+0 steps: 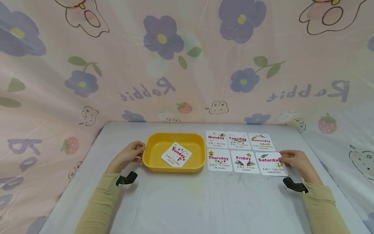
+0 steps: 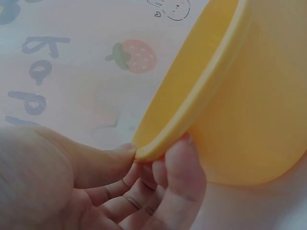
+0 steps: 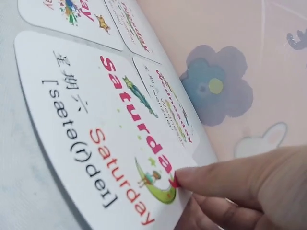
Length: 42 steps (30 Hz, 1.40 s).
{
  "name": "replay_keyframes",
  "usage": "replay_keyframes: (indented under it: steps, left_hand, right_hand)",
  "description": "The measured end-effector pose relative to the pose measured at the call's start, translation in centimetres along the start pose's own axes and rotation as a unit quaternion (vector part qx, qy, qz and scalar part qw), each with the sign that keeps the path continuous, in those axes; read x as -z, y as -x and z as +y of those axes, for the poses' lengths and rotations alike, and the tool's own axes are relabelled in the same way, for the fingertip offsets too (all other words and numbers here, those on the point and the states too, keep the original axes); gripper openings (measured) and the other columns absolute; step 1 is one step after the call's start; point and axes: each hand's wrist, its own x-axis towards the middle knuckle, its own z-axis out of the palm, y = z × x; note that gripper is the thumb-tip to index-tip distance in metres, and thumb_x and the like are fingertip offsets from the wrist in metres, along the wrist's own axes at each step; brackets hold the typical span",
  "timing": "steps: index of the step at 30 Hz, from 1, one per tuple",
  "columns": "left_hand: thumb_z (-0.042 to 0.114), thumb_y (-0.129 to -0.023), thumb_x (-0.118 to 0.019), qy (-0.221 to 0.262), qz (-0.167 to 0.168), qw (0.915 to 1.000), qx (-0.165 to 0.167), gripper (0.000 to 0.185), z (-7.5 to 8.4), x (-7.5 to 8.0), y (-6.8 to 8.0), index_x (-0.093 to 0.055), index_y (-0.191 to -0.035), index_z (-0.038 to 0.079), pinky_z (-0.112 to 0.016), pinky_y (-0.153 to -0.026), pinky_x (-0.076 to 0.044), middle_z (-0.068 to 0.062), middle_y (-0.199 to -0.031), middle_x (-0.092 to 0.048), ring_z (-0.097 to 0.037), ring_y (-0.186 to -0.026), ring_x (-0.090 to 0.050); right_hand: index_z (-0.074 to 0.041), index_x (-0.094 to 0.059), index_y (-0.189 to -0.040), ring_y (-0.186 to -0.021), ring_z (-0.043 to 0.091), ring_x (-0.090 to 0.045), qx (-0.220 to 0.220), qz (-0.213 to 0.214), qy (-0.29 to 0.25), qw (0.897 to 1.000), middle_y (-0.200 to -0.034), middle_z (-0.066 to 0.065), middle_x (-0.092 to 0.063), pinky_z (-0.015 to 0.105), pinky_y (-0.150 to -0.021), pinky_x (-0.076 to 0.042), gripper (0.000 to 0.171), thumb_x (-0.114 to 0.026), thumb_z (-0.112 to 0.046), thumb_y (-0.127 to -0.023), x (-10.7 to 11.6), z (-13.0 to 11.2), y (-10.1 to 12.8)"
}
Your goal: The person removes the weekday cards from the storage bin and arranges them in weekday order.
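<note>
My left hand [image 1: 127, 156] pinches the rim of a yellow tray [image 1: 152, 168] at its left end; the left wrist view shows thumb above and fingers beneath that rim. Inside the tray lies the Sunday card [image 1: 176, 155], turned at an angle. At the right, my right hand [image 1: 298, 162] holds the Saturday card [image 1: 271, 164] by its right edge, thumb on top, with fingers partly hidden underneath. Beside it in the lower row lie the Friday card [image 1: 244, 162] and Thursday card [image 1: 219, 160]. Above them are the Monday card [image 1: 217, 139], Tuesday card [image 1: 238, 140] and Wednesday card [image 1: 261, 142].
A white table [image 1: 187, 201] bears the tray and cards. Behind it and at both sides hangs a printed curtain [image 1: 201, 78] with flowers and rabbits. The two card rows stand just right of the tray, near the table's back edge.
</note>
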Motion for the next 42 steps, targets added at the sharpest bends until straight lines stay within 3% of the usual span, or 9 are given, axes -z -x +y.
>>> replay_keyframes:
  steps: [5, 13, 20, 33, 39, 42]
  left_hand:
    - [0.014, -0.103, -0.044, 0.0, -0.001, 1.0, -0.003, 0.029, 0.0, 0.1, 0.1, -0.041, -0.12, -0.009, -0.029, -0.064, -0.055, -0.019, -0.094, -0.052, -0.021, -0.073, -0.056]
    - [0.014, -0.103, -0.043, -0.001, -0.002, 1.0, -0.002, 0.029, 0.2, 0.0, 0.2, -0.04, -0.121, -0.01, -0.029, -0.064, -0.055, -0.022, -0.094, -0.052, -0.021, -0.073, -0.056]
    - [0.013, -0.104, -0.043, -0.002, -0.007, 1.0, -0.004, 0.029, 0.4, 0.1, 0.3, -0.04, -0.12, -0.01, -0.029, -0.064, -0.055, -0.019, -0.091, -0.052, -0.02, -0.071, -0.055]
    - [0.014, -0.103, -0.043, 0.001, -0.011, 0.9999, -0.005, 0.029, 0.1, 0.1, 0.1, -0.04, -0.12, -0.01, -0.029, -0.064, -0.055, -0.021, -0.093, -0.053, -0.019, -0.07, -0.056]
    - [0.014, -0.103, -0.044, 0.006, -0.006, 1.0, -0.001, 0.029, 0.2, 0.0, 0.1, -0.041, -0.12, -0.009, -0.029, -0.064, -0.055, -0.02, -0.093, -0.053, -0.019, -0.07, -0.056]
    - [0.014, -0.103, -0.043, 0.009, -0.007, 0.9999, 0.001, 0.029, 0.0, -0.1, 0.1, -0.041, -0.12, -0.009, -0.029, -0.063, -0.055, -0.018, -0.092, -0.053, -0.019, -0.071, -0.056]
  right_hand:
    - [0.02, -0.049, -0.12, -0.072, 0.012, -0.058, 0.007, 0.012, 0.017, 1.0, -0.091, 0.014, -0.067, 0.023, -0.058, -0.049, 0.047, -0.067, -0.007, -0.086, 0.1, -0.2, 0.0]
    - [0.019, -0.05, -0.121, -0.072, 0.016, -0.06, -0.027, 0.001, 0.017, 0.999, -0.092, 0.017, -0.067, 0.023, -0.057, -0.05, 0.053, -0.073, -0.008, -0.082, 0.6, -0.5, -0.7]
    - [0.017, -0.052, -0.12, -0.071, 0.017, -0.06, -0.063, -0.004, 0.017, 0.998, -0.087, 0.012, -0.067, 0.024, -0.055, -0.05, 0.055, -0.076, -0.01, -0.079, 0.7, -0.5, -1.4]
    - [0.017, -0.056, -0.112, -0.068, 0.017, -0.058, -0.078, 0.004, 0.019, 0.997, -0.086, 0.016, -0.064, 0.024, -0.054, -0.049, 0.043, -0.074, -0.006, -0.08, 0.7, -0.9, -1.3]
    - [0.016, -0.054, -0.117, -0.07, 0.016, -0.057, -0.065, 0.03, 0.005, 0.997, -0.085, 0.011, -0.063, 0.024, -0.056, -0.051, 0.042, -0.064, -0.013, -0.089, 0.0, -1.5, -1.2]
    - [0.015, -0.052, -0.12, -0.07, 0.015, -0.06, -0.044, 0.053, -0.032, 0.997, -0.086, 0.011, -0.064, 0.023, -0.058, -0.052, 0.046, -0.06, -0.023, -0.094, -0.9, -2.4, -0.9]
